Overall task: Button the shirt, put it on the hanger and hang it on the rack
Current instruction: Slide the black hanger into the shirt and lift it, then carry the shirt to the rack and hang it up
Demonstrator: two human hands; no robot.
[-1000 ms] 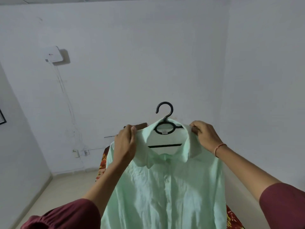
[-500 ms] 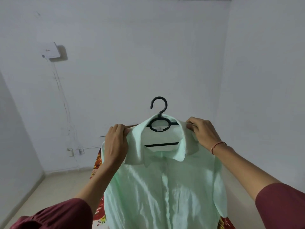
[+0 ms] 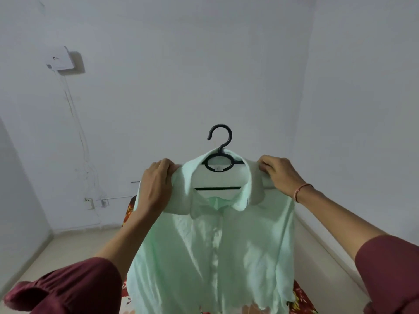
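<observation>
Mint-green shirt (image 3: 215,252) held up on a black hanger (image 3: 218,159) before a white wall, left hand (image 3: 156,184) clutching its left shoulder, hook upright above the collar at centre, right hand (image 3: 280,174) pinching the right shoulder, thread bracelet (image 3: 301,191) on that wrist.

You have a single view, worn on your head, so no second view overlaps it. It faces forward and slightly down toward a room corner where two pale walls (image 3: 204,64) meet. It sits close: your left hand (image 3: 156,184) and right hand (image 3: 280,173) reach out from the bottom corners at arm's length, and the shirt (image 3: 210,245) on its hanger (image 3: 220,150) fills the lower centre. The wide lens bends the wall edges.
</observation>
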